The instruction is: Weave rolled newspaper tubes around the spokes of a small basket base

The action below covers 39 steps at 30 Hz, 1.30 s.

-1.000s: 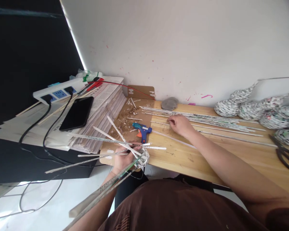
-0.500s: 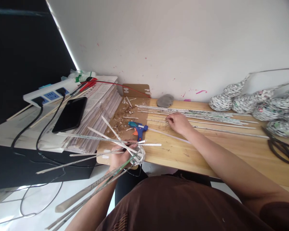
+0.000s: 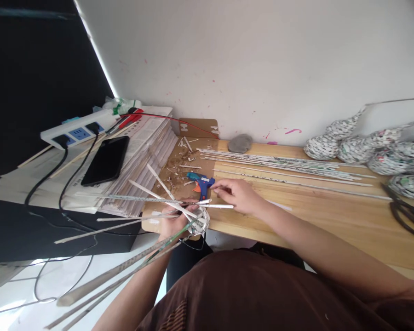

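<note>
My left hand (image 3: 175,221) is closed around a small woven paper piece (image 3: 200,223), from which several rolled newspaper tubes (image 3: 114,198) fan out to the left and toward me. My right hand (image 3: 239,195) has its thumb and fingers pinched together at the back end of a blue glue gun (image 3: 204,185), which lies on the work surface. Whatever may be between those fingertips is too small to make out. A translucent glue stick (image 3: 280,205) runs behind the right hand, with its far end showing. White tube ends (image 3: 222,206) point from the woven piece toward the right hand.
Loose paper tubes (image 3: 283,165) lie along the wooden table (image 3: 317,214). A grey stone (image 3: 239,143) stands by the wall. Woven paper gourd shapes (image 3: 322,146) and black scissors (image 3: 409,214) are at right. Stacked newspapers (image 3: 155,151) carry a phone (image 3: 106,161) and power strip (image 3: 79,131).
My right hand has moved left and nearer, from the loose paper tubes to the back of the glue gun. The left hand still holds the woven piece in about the same place.
</note>
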Tool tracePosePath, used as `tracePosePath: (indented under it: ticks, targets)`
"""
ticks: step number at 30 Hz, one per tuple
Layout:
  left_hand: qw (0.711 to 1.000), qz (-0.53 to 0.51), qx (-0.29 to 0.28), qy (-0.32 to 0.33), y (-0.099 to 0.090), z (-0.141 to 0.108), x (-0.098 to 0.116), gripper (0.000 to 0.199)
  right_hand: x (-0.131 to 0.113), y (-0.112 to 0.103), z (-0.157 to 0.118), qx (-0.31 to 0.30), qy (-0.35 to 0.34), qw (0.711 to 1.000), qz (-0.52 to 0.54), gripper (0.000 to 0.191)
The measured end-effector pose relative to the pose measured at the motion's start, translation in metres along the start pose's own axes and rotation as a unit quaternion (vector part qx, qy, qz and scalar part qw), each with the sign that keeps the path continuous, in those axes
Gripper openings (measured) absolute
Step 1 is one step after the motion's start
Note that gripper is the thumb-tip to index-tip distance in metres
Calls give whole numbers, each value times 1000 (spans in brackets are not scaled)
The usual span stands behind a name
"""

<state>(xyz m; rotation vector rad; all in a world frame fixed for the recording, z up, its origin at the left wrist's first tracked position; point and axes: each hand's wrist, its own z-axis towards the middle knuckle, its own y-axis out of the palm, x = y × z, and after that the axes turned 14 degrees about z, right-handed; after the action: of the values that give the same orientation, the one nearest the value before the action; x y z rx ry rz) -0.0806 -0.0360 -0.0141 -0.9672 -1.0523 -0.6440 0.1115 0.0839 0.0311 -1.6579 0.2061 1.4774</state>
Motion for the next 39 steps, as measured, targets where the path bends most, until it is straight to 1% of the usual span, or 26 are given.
tracePosePath:
  ticks: [2,5,7,10,12,14,16,18,20,22,23,25,27,30,31,32,33,34,35,37,39]
  targets:
    - [1000,-5,-8,4,-1,0,2,13,-4,16,7,-39,-7,999,18,27]
    - [999,-23,-23,13,-1,0,4,13,-6,33,18,-30,-25,999,-24,29]
    - [999,-34,-24,22,-1,-1,5,13,-7,40,22,1,-24,998,-63,29]
    - [999,-35,-18,31,1,-3,3,13,-9,43,21,45,-3,995,-89,24]
    - [999,-31,2,35,1,-6,0,13,-10,42,19,67,36,993,-92,19]
    - [999,-14,17,46,0,-11,-3,13,-10,39,17,87,86,988,-97,17]
    - [997,14,25,68,-5,-16,-3,13,-9,35,15,97,115,982,-110,24]
    - [994,38,31,94,-13,-22,0,11,-7,32,16,99,112,981,-125,33]
    - [992,50,36,113,-22,-26,6,9,-6,28,18,91,126,985,-81,35]
    - [988,64,42,134,-32,-30,12,9,-6,26,21,72,172,982,11,29]
    - [985,72,48,152,-36,-31,15,10,-6,25,22,60,199,976,59,25]
    - [978,81,64,182,-43,-32,19,11,-6,23,21,35,237,961,134,15]
    - [974,82,74,200,-48,-33,22,12,-6,22,15,5,254,948,191,7]
    - [976,79,75,187,-51,-32,23,13,-8,19,-4,-25,272,913,302,16]
    - [979,75,77,176,-51,-31,23,12,-10,18,-12,-22,273,891,361,20]
    - [981,67,80,162,-50,-31,23,10,-12,16,-20,-10,266,870,415,25]
    - [984,56,83,147,-50,-30,23,9,-16,14,-28,5,251,856,452,29]
    - [986,45,84,134,-49,-29,23,7,-21,11,-37,17,226,853,470,31]
    - [989,35,82,120,-48,-28,24,7,-26,7,-45,22,199,857,475,30]
    - [993,15,75,92,-46,-27,26,7,-39,-1,-61,7,157,864,479,25]
    - [995,-7,71,74,-45,-25,27,8,-52,-9,-76,10,126,868,480,27]
